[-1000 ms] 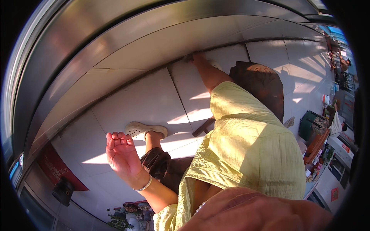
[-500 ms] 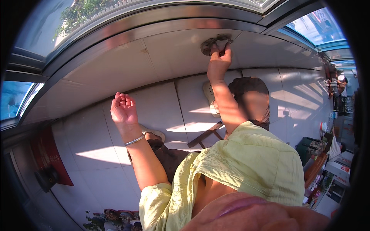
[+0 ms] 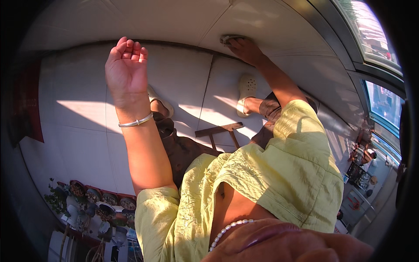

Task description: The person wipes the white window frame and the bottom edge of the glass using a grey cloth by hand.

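Note:
My right hand (image 3: 247,49) reaches far out and presses a bunched greyish-brown cloth (image 3: 228,40) against the pale tiled wall (image 3: 174,22), low down near the floor joint. Its fingers close over the cloth, and only part of the cloth shows past them. My left hand (image 3: 127,70) is raised on the left, palm facing up. Nothing lies in it; its fingers bend loosely with the palm exposed, and it touches nothing. A silver bangle (image 3: 136,121) circles that wrist.
Below me a small wooden stool (image 3: 219,129) stands between my legs on the pale tiled floor (image 3: 83,126). Several potted plants (image 3: 98,198) line the lower left. A metal window frame (image 3: 336,39) edges the upper right. A dark red mat or panel (image 3: 29,102) is at left.
My view has swung toward the right. The right hand with the cloth is now lower on the wall, close to the floor joint. My left hand stays raised and empty.

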### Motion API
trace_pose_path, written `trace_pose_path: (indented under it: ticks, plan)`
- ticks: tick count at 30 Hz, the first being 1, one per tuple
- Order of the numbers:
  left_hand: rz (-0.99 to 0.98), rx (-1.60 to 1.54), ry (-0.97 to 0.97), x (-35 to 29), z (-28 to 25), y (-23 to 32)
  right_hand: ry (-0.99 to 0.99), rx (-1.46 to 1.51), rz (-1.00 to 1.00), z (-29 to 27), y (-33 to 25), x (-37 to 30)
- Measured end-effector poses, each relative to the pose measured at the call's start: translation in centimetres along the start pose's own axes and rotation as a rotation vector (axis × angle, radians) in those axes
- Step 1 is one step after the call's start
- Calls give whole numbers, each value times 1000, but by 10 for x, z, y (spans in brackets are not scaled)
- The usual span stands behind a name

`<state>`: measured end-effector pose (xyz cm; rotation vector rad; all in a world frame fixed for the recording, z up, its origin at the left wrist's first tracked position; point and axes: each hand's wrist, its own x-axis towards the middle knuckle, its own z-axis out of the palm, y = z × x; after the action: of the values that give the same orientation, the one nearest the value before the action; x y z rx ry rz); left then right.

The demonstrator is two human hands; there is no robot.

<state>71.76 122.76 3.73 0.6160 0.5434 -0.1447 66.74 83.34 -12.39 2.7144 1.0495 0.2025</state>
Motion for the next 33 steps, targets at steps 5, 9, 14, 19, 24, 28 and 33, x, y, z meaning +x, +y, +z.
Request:
trace_pose_path:
  ticks: [5, 9, 14, 19, 24, 28, 33]
  plan:
    - [73, 21, 67, -17, 3, -3, -486, 445, 162, 123, -25, 25]
    - [107, 58, 97, -20, 4, -9, -455, 583, 204, 196, -40, 34]
    - [26, 85, 58, -18, 7, -26, -312, 722, 203, 232, -45, 35]
    - [16, 121, 94, -13, 10, -34, -511, 476, 181, 169, -48, 47]
    - [71, 83, 107, -10, 13, -31, -82, -68, -88, 12, -11, 49]
    - [78, 59, 83, -12, 20, -27, 328, -194, 51, -139, 21, 51]
    - [84, 35, 77, -10, 20, -22, 646, -373, 247, -244, 53, 73]
